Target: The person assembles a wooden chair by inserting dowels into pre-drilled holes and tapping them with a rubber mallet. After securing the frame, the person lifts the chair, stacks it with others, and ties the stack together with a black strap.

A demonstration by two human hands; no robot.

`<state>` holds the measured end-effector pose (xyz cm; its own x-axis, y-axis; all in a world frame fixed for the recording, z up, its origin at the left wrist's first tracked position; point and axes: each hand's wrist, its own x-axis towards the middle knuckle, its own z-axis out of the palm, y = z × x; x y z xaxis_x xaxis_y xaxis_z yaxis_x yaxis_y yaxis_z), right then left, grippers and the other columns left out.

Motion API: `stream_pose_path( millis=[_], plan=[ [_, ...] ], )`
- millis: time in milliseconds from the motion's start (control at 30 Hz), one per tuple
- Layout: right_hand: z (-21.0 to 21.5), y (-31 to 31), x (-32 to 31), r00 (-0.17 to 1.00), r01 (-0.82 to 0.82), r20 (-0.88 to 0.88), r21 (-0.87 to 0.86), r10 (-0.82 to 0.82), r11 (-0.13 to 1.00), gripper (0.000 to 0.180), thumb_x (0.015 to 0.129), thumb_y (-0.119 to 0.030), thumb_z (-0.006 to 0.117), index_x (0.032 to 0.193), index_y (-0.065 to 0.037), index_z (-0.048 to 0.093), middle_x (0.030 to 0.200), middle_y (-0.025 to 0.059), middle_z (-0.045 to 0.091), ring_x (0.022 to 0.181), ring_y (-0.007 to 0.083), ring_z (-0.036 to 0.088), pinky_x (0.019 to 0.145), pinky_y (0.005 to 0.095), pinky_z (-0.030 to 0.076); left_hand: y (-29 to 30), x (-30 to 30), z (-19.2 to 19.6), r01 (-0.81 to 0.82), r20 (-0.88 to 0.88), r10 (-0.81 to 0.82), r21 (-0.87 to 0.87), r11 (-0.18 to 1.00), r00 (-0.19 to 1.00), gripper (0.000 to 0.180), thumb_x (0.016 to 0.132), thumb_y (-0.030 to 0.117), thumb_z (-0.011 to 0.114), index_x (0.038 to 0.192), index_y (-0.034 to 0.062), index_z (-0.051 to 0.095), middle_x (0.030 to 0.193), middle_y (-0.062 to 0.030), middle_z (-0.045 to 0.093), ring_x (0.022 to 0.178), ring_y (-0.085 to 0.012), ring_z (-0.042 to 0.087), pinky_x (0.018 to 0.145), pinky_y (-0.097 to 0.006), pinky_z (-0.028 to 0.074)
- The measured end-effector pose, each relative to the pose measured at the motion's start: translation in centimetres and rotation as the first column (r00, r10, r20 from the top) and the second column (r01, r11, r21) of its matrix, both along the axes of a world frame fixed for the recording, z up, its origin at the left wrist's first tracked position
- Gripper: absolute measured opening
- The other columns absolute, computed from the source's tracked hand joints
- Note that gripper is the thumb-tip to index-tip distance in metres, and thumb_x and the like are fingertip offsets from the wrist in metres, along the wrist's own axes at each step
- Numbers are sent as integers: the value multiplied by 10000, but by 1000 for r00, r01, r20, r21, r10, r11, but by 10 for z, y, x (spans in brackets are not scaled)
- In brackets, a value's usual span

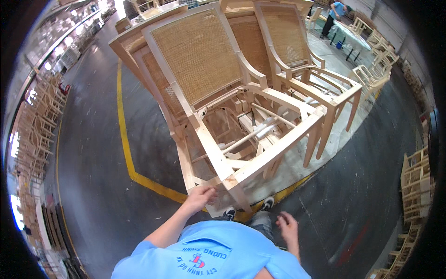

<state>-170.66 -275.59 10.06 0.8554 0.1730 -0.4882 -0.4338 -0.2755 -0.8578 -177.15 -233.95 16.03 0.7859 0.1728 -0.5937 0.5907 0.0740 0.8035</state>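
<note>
A pale unfinished wooden armchair frame (274,151) stands tilted before me, with a woven cane back (197,53) and an open seat frame without a cushion. My left hand (200,197) is at its near left corner, by the front leg (238,195). The fingers are loosely bent and apart, with nothing visible in them; whether they touch the wood I cannot tell. Low at my right side hangs my right hand (287,225), its fingers slightly curled and apart, holding nothing. Beside this chair, to the right, is a second matching armchair (283,35).
More chair frames are packed behind these two. A yellow floor line (155,186) runs past my feet. Rows of chair frames (39,125) line the left side, and wooden frames (416,186) are stacked at right. Far right, a person (335,16) in blue stands at a table (350,37).
</note>
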Motion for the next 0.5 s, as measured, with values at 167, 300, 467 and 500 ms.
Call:
stream_pose_path(
  millis=[167, 300, 467, 500],
  plan=[
    [102, 1, 197, 916, -266, 308, -11, 256, 964, 369, 1003, -81, 663, 1358, 15, 636, 1167, 76, 714, 1044, 163, 671, 946, 325, 548, -10, 39, 9, -537, 23, 543, -128, 834, 839, 616, 1118, 503, 436, 1478, 9, 508, 1214, -165, 707, 961, -194, 717, 817, -337, 571],
    [177, 26, 325, 855, -371, 442, 155, 271, 916, 344, 1023, -44, 605, 1361, 15, 629, 1124, 70, 702, 1033, 160, 662, 921, 319, 537, -24, 80, 32, -704, 85, 740, -253, 663, 667, 660, 1102, 523, 478, 1535, 26, 444, 1343, -156, 630, 1081, -176, 677, 892, -353, 561],
    [172, 72, 449, 655, -468, 579, -194, 486, 862, 421, 995, -117, 670, 1388, 22, 611, 1190, 145, 699, 1082, 221, 672, 965, 335, 521, -27, 117, 26, -729, 138, 741, -135, 671, 657, 555, 1080, 390, 598, 1493, 41, 472, 1204, -96, 677, 944, -177, 719, 822, -365, 604],
    [164, 82, 464, 609, -464, 576, -299, 545, 834, 450, 984, -140, 690, 1397, 19, 606, 1204, 163, 697, 1099, 243, 674, 974, 345, 522, -30, 128, 40, -690, 100, 695, -83, 719, 712, 544, 1076, 371, 609, 1489, 44, 473, 1179, -94, 685, 917, -183, 729, 797, -365, 614]
  ],
)
